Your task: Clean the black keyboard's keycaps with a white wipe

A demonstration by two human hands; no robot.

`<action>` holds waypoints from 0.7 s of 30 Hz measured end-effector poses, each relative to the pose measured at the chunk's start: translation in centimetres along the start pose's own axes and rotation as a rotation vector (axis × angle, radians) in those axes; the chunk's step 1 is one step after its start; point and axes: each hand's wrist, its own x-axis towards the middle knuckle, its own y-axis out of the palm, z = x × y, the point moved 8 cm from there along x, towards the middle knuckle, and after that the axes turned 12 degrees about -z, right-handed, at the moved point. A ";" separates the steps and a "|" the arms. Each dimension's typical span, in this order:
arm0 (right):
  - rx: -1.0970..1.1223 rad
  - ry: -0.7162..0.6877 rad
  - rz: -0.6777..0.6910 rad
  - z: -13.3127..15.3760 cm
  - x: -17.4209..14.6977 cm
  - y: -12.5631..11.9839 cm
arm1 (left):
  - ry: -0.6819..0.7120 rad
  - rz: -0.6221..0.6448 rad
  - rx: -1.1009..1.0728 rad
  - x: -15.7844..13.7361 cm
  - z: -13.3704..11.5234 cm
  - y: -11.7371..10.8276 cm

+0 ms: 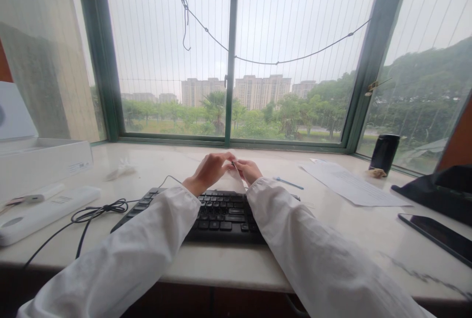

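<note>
Both my hands meet above the far edge of a black keyboard [224, 217]. My left hand [210, 169] is closed, with its fingertips pinched around a small dark piece [233, 163] too small to name for certain. My right hand [249, 170] is closed against the same spot, its fingers bent around a thin whitish sheet [237, 174], like a tissue or wipe, that hangs down between the hands. My fingers partly cover the dark piece. White sleeves hide the left and right ends of the keyboard in part.
To the left are a white box [44, 160], a white power strip [47, 215], a bundled black cable [99, 210] and a crumpled white wad [123, 168]. On the right lie a blue stick [289, 183], a paper sheet [354, 185], a phone [438, 234], a black can [384, 153] and a dark bag [438, 190].
</note>
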 end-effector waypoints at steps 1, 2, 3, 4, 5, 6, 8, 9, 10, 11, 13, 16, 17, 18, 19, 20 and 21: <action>-0.002 -0.006 -0.004 0.1 -0.1 0.0 | 0.005 -0.004 -0.003 0.0 0.0 0.0; -0.009 -0.019 -0.007 0.3 -0.1 -0.1 | 0.010 -0.014 -0.006 0.1 -0.1 -0.2; -0.017 -0.034 -0.013 0.5 -0.2 -0.2 | 0.015 -0.027 -0.007 0.1 -0.2 -0.3; -0.026 -0.051 -0.025 0.7 -0.2 -0.4 | 0.020 -0.042 -0.004 0.2 -0.4 -0.5; -0.036 -0.067 -0.042 1.0 -0.2 -0.6 | 0.025 -0.058 0.001 0.3 -0.6 -0.7; -0.047 -0.082 -0.063 1.2 -0.3 -0.9 | 0.030 -0.071 0.010 0.3 -0.7 -0.8; -0.067 -0.108 -0.108 1.8 -0.5 -1.3 | 0.042 -0.086 0.029 0.4 -1.1 -1.1; -0.074 -0.119 -0.130 2.1 -0.6 -1.5 | 0.049 -0.091 0.037 0.4 -1.2 -1.2; -0.078 -0.127 -0.151 2.4 -0.8 -1.7 | 0.056 -0.093 0.042 0.4 -1.4 -1.2; -0.080 -0.132 -0.170 2.7 -1.1 -1.8 | 0.063 -0.090 0.044 0.4 -1.4 -1.2; -0.075 -0.130 -0.197 3.1 -1.6 -1.9 | 0.077 -0.077 0.042 0.4 -1.5 -1.2; -0.072 -0.120 -0.228 3.3 -1.9 -2.0 | 0.080 -0.061 0.049 0.4 -1.3 -1.1; -0.076 -0.124 -0.242 3.3 -1.9 -2.1 | 0.073 -0.064 0.060 0.4 -1.2 -1.1; -0.079 -0.131 -0.256 3.2 -1.8 -2.2 | 0.064 -0.069 0.072 0.5 -1.1 -1.2; -0.073 -0.136 -0.263 3.1 -1.7 -2.3 | 0.055 -0.075 0.082 0.5 -1.1 -1.2; -0.053 -0.134 -0.261 3.0 -1.6 -2.2 | 0.050 -0.081 0.085 0.5 -1.0 -1.3; -0.016 -0.121 -0.248 2.8 -1.4 -2.1 | 0.047 -0.087 0.081 0.5 -1.0 -1.3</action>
